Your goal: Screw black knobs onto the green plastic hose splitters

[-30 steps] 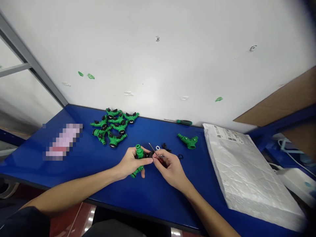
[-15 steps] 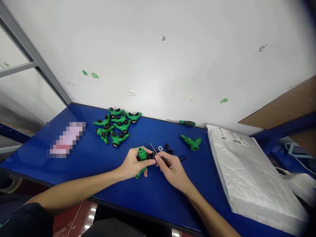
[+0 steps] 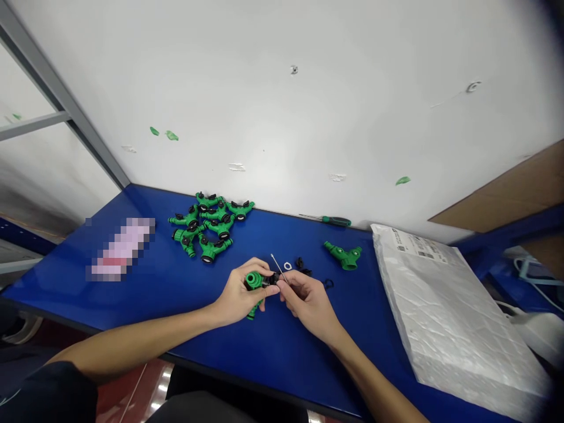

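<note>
My left hand [image 3: 233, 296] is closed around a green Y-shaped hose splitter [image 3: 254, 280]. One ring-ended outlet points up at me, and another green end shows below the fingers. A black part [image 3: 272, 279] sticks out of its right side, between my two hands. My right hand [image 3: 314, 304] pinches a thin metal pick [image 3: 278, 265], whose shaft slants up and left past the fingertips; its grip is hidden in the palm. Just beyond the hands lie a white ring [image 3: 288, 266], small black pieces [image 3: 300, 263] and a black clip-like ring [image 3: 328, 284].
Several green splitters with black valve levers [image 3: 217, 228] are grouped at the back left. A bare green splitter body [image 3: 344, 255] lies to the right. Against the wall rests a green-handled screwdriver [image 3: 336, 221]. A white padded package [image 3: 449, 311] covers the right side; a pixelated pink item [image 3: 126, 241] lies left.
The splitter has turned slightly in my left hand. The pick's shaft stands a little steeper and shows more of its length. The whole view has shifted slightly.
</note>
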`<action>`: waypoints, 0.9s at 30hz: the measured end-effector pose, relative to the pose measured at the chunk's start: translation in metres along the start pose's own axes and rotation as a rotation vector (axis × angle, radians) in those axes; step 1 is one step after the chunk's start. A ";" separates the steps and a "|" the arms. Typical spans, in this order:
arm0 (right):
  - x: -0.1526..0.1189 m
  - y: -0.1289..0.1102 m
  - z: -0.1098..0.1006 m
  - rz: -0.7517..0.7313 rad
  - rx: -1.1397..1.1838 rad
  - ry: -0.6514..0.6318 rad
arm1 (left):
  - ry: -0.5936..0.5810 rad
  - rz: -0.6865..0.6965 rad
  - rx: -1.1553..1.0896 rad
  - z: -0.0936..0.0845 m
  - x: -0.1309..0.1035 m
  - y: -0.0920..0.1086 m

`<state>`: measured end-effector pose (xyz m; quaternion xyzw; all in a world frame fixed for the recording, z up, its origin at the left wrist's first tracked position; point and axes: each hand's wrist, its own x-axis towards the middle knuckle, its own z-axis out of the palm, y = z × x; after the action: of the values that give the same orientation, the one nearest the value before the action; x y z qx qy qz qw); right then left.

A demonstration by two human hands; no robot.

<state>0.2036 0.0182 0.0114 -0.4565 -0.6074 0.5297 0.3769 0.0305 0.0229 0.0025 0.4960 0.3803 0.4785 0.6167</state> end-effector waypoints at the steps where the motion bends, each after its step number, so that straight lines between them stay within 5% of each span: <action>1: 0.000 0.000 0.000 0.010 0.003 -0.017 | 0.000 0.002 -0.002 0.000 0.000 0.000; 13: 0.001 0.001 0.002 0.052 0.065 -0.008 | 0.007 -0.037 -0.032 0.002 0.000 -0.004; 23: 0.001 -0.001 -0.012 -0.263 -0.430 0.148 | 0.075 -0.147 -0.047 0.002 0.004 -0.002; 27: 0.007 -0.001 -0.037 -0.181 -0.694 0.153 | 0.049 -0.152 -0.039 0.001 0.005 -0.001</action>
<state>0.2357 0.0357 0.0183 -0.5397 -0.7591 0.2210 0.2893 0.0326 0.0270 0.0020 0.4418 0.4224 0.4496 0.6513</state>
